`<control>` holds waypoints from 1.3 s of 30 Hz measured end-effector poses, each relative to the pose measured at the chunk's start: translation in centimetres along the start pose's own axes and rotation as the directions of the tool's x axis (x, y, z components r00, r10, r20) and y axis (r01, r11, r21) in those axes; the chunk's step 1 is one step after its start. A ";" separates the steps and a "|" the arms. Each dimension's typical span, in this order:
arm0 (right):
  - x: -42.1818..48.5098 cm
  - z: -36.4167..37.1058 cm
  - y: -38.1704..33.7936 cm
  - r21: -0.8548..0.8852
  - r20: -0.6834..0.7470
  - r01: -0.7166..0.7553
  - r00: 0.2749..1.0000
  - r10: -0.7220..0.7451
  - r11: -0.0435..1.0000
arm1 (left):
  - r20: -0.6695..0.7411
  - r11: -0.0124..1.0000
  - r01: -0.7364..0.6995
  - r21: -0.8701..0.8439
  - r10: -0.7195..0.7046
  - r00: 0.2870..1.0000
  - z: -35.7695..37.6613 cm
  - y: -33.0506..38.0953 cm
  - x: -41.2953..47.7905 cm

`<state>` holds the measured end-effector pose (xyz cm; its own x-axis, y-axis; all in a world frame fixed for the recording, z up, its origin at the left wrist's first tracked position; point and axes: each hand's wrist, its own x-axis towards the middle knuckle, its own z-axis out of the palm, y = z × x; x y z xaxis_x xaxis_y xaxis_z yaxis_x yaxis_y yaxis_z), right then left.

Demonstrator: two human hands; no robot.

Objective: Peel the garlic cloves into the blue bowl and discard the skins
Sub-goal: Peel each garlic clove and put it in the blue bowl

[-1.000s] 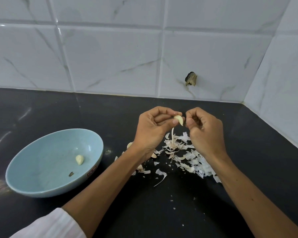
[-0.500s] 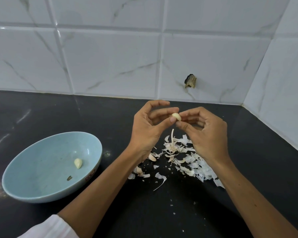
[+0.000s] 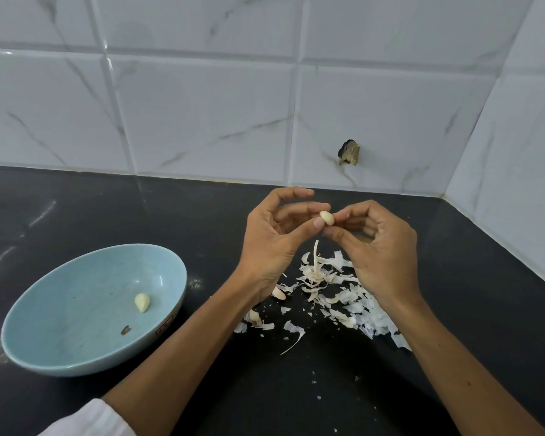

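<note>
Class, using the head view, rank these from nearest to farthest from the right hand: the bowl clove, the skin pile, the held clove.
1. Held clove: pinched at the fingertips of the right hand.
2. Skin pile: just beneath that hand.
3. Bowl clove: far off to the left.

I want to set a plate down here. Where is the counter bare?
Bare: the counter behind the blue bowl up to the tiled wall, and right of the right hand. Crowded: the garlic skins just left of that hand.
</note>
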<state>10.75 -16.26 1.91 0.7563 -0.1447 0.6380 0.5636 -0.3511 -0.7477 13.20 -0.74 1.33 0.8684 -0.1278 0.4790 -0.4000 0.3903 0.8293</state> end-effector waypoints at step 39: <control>0.5 -0.8 0.2 -0.098 0.012 0.121 0.993 -0.120 0.988 | 0.184 0.972 -0.049 0.229 0.006 0.983 -1.3 -1.3 0.8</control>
<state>11.01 -17.16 2.24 0.6869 -0.0902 0.7212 0.6158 -0.4547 -0.6434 14.83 -0.19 0.26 0.7972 -0.2909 0.5290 -0.4985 0.1771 0.8486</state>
